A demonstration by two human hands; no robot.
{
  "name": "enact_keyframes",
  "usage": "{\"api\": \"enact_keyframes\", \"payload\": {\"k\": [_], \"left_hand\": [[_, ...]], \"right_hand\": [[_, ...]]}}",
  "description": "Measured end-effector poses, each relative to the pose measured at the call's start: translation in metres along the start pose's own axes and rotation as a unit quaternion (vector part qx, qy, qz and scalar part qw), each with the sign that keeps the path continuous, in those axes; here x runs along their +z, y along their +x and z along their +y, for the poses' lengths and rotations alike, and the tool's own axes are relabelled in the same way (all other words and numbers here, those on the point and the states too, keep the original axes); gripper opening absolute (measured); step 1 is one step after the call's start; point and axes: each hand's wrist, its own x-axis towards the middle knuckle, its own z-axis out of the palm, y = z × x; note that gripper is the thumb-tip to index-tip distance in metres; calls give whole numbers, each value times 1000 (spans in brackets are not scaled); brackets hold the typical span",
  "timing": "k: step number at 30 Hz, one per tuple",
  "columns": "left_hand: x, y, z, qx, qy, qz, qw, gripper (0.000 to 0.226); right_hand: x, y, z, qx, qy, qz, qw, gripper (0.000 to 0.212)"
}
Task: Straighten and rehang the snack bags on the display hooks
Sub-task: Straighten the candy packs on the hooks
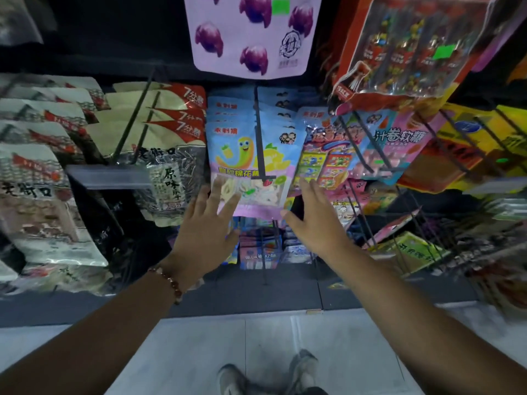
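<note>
Both hands raised to the blue marshmallow bags (pixel 245 155), a stack hanging on a black display hook (pixel 260 132) at the centre of the rack, between the sunflower-seed bags (pixel 159 155) on the left and the pink candy bags (pixel 368 143) on the right. Left hand (pixel 206 238) open, fingers spread, fingertips overlapping the lower left corner of the front bag; actual contact hard to judge. Right hand (pixel 313 218) open too, fingers straight, just beside the lower right edge, thumb near the bottom corner. Nothing gripped yet.

Best done by bracketing the front bag from both lower corners at once and squaring it, so that the bottom edge lies level and the faces behind line up. Light pressure only: soft, puffy packs, likely to crumple or swing. Worth checking that the hang hole sits fully on the hook before pushing the stack back. Care needed on the right, where the pink bags crowd close and could be knocked askew.
</note>
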Motion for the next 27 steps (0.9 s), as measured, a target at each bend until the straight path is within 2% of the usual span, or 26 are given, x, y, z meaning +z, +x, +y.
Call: {"api": "enact_keyframes", "payload": {"k": [3,9,14,18,27], "left_hand": [[-1,-20,-2,-2,10,-30,999,73],[-9,-51,0,-47,20,-77,996,71],[-24,-80,19,-73,25,-62,995,69],[-28,-105,33,-84,10,-95,992,73],[-21,-183,56,-96,30,-109,989,72]], "right_hand": [[5,-26,0,-7,-67,-21,998,78],[4,-58,0,-13,-96,-71,993,76],[-6,-82,-4,-54,-102,-81,990,74],[-5,-106,-12,-76,-98,-96,988,74],[5,-172,-18,-107,-105,-124,981,74]]}}
